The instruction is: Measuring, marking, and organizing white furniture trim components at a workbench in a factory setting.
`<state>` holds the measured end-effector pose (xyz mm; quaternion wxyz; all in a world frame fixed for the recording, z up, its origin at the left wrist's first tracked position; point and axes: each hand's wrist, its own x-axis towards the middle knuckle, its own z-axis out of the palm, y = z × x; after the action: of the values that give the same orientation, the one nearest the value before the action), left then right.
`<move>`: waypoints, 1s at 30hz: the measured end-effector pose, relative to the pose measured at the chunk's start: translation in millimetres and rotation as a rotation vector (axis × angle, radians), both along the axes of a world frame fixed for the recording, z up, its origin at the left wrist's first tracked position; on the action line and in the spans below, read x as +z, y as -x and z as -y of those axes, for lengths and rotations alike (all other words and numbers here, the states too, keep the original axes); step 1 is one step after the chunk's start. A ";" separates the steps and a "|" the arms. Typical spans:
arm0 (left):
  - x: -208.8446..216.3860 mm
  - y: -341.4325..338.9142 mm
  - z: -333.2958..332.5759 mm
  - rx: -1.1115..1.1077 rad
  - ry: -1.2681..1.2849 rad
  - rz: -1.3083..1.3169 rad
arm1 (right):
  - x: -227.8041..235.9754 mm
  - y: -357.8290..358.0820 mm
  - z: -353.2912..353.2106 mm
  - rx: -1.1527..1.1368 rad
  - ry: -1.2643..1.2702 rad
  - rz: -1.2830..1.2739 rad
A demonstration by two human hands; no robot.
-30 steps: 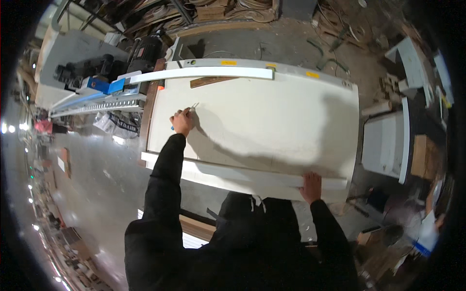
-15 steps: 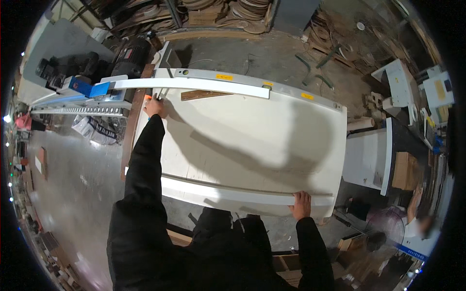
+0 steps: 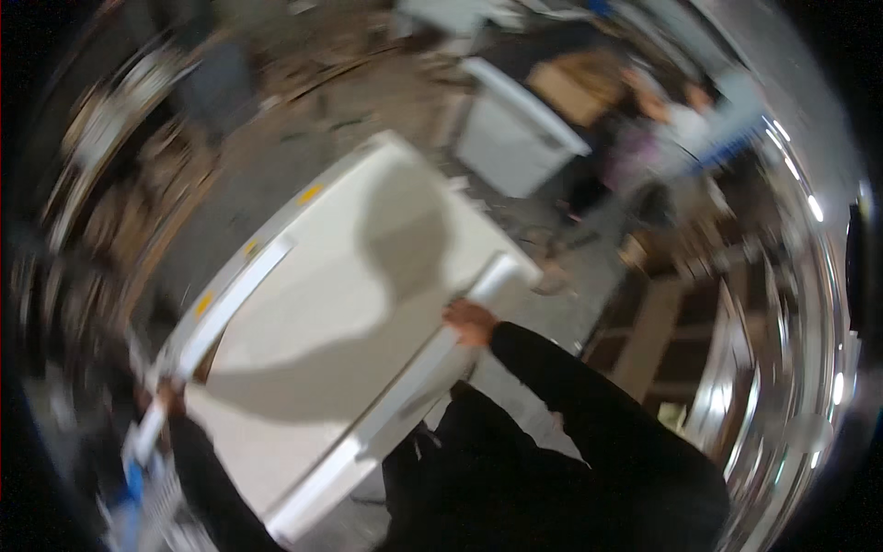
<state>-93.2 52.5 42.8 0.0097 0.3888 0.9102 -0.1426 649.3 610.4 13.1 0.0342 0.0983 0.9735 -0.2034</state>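
Observation:
A cream board (image 3: 313,322) lies in front of me, tilted across the view. Along its near edge runs a long white strip (image 3: 405,391). My right hand (image 3: 469,322) is closed over this strip toward its far right end, fingers bent across its top. At the board's left end, my left hand (image 3: 167,397) is smeared by motion, beside a second white strip (image 3: 235,299). Whether it holds anything does not show. A spirit level (image 3: 276,219) with yellow labels lies along the board's far edge, next to the second strip. My shadow falls over the board.
A white panel-like box (image 3: 515,129) stands beyond the board's right end, with a brown carton (image 3: 579,85) behind it. Another person (image 3: 658,120) is at the upper right, blurred. Brown sheets or shelves (image 3: 653,340) stand to my right.
The whole view has swung to the right and blurred, so the board now slants up to the right. My right hand stays on the near strip; my left remains by the board's left end.

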 end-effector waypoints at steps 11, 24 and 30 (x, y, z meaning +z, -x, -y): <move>46.8 -188.7 -220.3 -0.418 -0.099 0.338 | -4.2 -31.7 -7.2 -0.034 -0.105 0.139; -47.3 -396.1 -283.7 -0.120 -0.255 1.359 | -2.1 -29.9 -8.0 0.049 -0.182 -0.287; -38.8 -464.2 -273.4 0.124 0.076 1.275 | 0.2 -23.2 -2.9 0.071 -0.134 -0.303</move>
<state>371.0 325.9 4.0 0.5708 0.3434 0.7409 0.0853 672.5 613.2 13.3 -0.1127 0.0341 0.9818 -0.1490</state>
